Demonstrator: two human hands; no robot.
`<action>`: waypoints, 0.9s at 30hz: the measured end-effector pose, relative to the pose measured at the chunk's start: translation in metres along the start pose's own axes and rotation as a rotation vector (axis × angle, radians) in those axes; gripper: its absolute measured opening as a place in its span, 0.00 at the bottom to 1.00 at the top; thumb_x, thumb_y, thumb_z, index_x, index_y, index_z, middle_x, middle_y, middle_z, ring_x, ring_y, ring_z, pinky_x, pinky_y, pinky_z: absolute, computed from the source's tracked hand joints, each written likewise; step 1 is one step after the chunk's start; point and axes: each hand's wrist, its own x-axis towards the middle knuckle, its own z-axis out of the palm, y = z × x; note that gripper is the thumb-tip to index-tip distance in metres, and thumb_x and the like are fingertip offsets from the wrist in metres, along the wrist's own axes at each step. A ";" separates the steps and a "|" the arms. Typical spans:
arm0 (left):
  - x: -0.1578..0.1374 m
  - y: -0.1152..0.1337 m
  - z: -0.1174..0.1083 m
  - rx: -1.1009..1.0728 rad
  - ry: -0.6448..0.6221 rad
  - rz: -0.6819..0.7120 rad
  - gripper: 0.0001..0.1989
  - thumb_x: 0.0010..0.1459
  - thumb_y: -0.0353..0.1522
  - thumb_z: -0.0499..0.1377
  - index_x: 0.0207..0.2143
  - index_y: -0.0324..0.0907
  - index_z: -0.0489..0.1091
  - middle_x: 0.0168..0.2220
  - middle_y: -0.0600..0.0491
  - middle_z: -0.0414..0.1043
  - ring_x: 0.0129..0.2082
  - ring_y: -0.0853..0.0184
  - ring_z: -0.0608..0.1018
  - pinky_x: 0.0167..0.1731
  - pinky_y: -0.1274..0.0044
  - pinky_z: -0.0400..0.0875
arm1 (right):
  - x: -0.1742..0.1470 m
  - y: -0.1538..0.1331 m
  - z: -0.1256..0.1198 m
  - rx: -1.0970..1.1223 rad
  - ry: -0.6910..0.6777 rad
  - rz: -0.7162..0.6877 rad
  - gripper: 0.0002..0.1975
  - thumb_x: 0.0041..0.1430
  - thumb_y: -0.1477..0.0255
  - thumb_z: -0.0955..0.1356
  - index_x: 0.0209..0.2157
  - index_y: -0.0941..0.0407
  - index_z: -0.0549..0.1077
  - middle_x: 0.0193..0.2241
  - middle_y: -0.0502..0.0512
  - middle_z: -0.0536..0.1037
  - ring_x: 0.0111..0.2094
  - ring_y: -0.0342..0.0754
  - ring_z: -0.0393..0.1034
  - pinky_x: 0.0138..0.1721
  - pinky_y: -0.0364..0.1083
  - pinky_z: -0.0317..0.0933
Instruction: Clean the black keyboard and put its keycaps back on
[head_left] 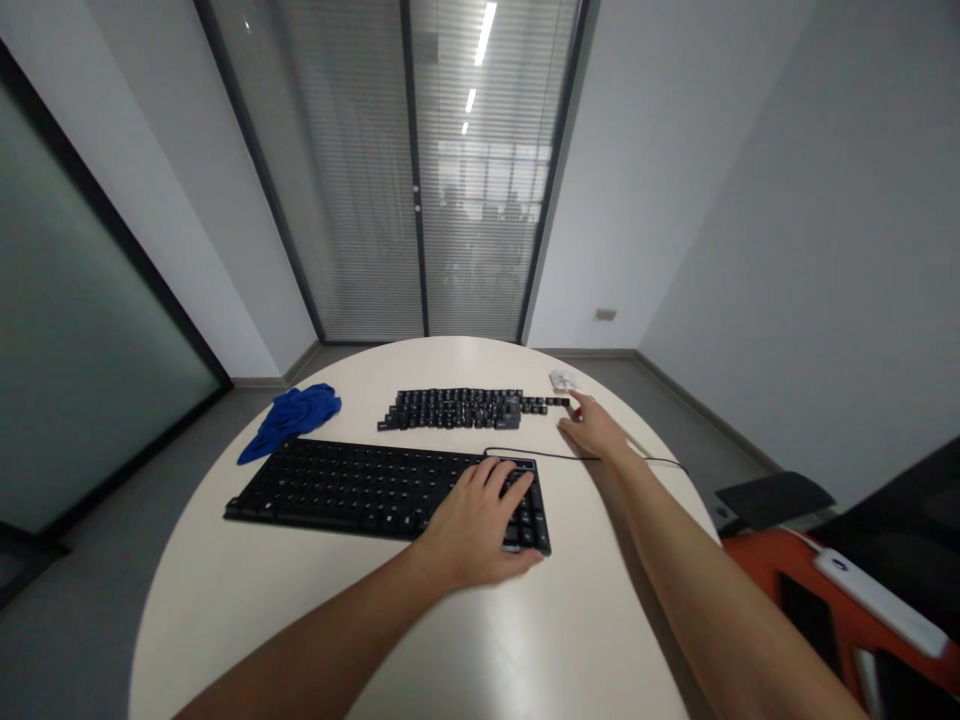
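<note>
A black keyboard (360,490) lies on the round table, most of its left and middle part bare of keycaps. Across its right end, over the number pad, rests my left hand (480,525), fingers spread and thumb beside the near right corner. Beyond the keyboard, loose black keycaps (457,408) are laid out in rows, with a shorter group (540,405) trailing to the right. My right hand (596,428) is at the right end of that group, index finger and thumb apart. Its index fingertip is beside or on the last keycap (564,402); contact is hard to make out.
A crumpled blue cloth (292,415) lies at the table's left, by the keyboard's far corner. A small whitish item (564,380) sits beyond my right hand. The keyboard cable (547,455) runs under my right wrist. An orange chair (780,570) holding a white power strip (881,600) stands at right.
</note>
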 end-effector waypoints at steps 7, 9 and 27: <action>0.001 -0.003 0.001 -0.018 0.006 -0.002 0.43 0.54 0.52 0.63 0.65 0.40 0.58 0.64 0.39 0.61 0.63 0.46 0.61 0.62 0.56 0.59 | 0.010 -0.002 0.001 -0.098 -0.027 0.049 0.24 0.63 0.67 0.65 0.59 0.56 0.70 0.46 0.65 0.79 0.48 0.60 0.74 0.48 0.51 0.63; 0.001 -0.003 0.001 -0.018 0.003 -0.002 0.43 0.54 0.52 0.63 0.65 0.40 0.58 0.64 0.39 0.61 0.63 0.46 0.62 0.62 0.55 0.59 | 0.007 -0.004 0.002 -0.116 -0.021 0.072 0.21 0.64 0.66 0.64 0.56 0.56 0.72 0.45 0.65 0.80 0.48 0.60 0.74 0.47 0.51 0.64; 0.001 0.000 -0.001 -0.049 0.012 -0.011 0.41 0.55 0.49 0.63 0.65 0.40 0.57 0.63 0.40 0.61 0.64 0.47 0.62 0.63 0.55 0.59 | -0.003 -0.013 -0.006 -0.100 0.004 0.124 0.17 0.68 0.63 0.63 0.50 0.58 0.74 0.42 0.66 0.80 0.46 0.58 0.75 0.44 0.49 0.63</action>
